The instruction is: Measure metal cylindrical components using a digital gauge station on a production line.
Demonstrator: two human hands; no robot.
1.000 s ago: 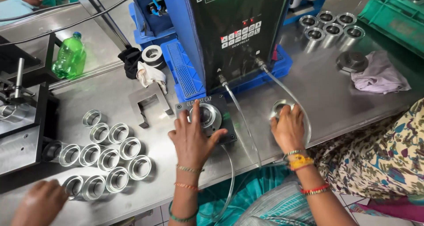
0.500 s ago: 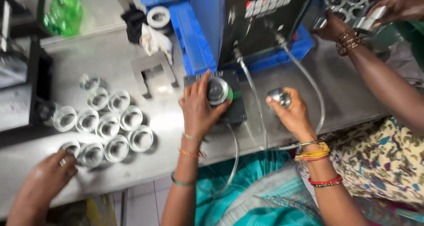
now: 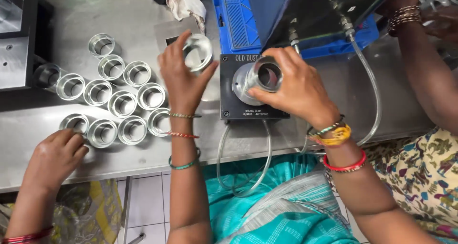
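My left hand (image 3: 181, 82) holds a shiny metal ring (image 3: 198, 51) up above the steel table (image 3: 28, 125), just left of a black gauge block (image 3: 229, 111). Gripping a second metal ring (image 3: 268, 75), my right hand (image 3: 300, 89) tilts it over the round metal post (image 3: 241, 84) on that block. Whether ring and post touch is unclear. Clear hoses (image 3: 368, 84) run from the block's machine down past my right wrist.
Several more rings (image 3: 121, 103) stand in rows at the left, where another person's hand (image 3: 57, 153) rests on the nearest ones. A second person's arm (image 3: 422, 63) reaches in at the right. A blue machine base (image 3: 238, 20), a cloth (image 3: 183, 3) and a dark fixture (image 3: 19, 39) line the back.
My left hand has lifted its ring off the gauge block and moved left. My right hand has brought its ring from the right onto the block's post. The view has tilted down.
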